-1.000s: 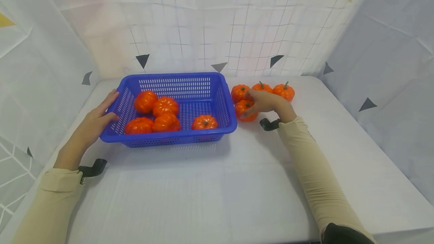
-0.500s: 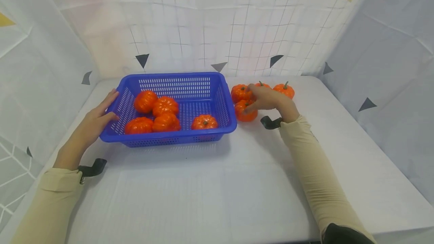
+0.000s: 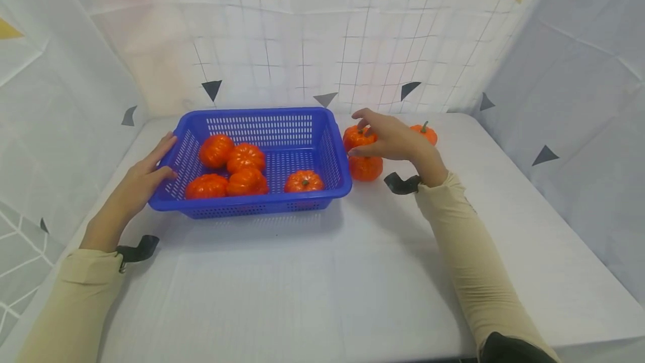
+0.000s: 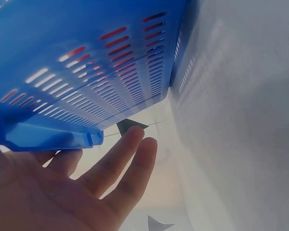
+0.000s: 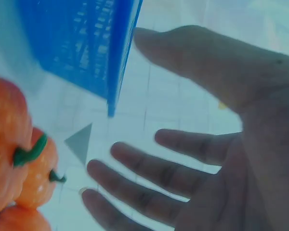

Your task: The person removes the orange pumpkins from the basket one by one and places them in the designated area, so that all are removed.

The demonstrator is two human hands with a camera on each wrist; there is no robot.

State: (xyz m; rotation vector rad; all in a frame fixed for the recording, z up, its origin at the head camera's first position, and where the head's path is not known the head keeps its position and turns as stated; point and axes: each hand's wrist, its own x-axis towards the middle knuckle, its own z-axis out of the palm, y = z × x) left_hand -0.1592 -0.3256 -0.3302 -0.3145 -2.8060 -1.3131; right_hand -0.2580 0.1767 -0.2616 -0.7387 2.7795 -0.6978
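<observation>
A blue plastic basket (image 3: 332,201) with slotted sides holds several orange toy pumpkins (image 3: 246,158). My left hand (image 3: 133,184) rests at its left rim, the thumb at the edge and the other fingers loosely extended; in the left wrist view two fingers (image 4: 135,166) stretch clear of the rim. Beyond the basket's right end, my right hand (image 3: 395,138) hovers over the loose pumpkins, fingers spread and nothing in the palm. A front pumpkin (image 3: 366,170) and a back pumpkin (image 3: 353,139) show below it. The right wrist view shows green-stemmed pumpkins (image 5: 36,168) left of the fingers.
One more pumpkin (image 3: 425,133) lies behind the right wrist. The white table (image 3: 282,284) extends toward me, and a white gridded sheet (image 3: 312,32) hangs behind the basket. Grey-white side sheets (image 3: 599,71) flank the table.
My right hand has lifted off the pumpkins, its fingers spreading over them and hiding one back pumpkin. The left hand and basket stay put.
</observation>
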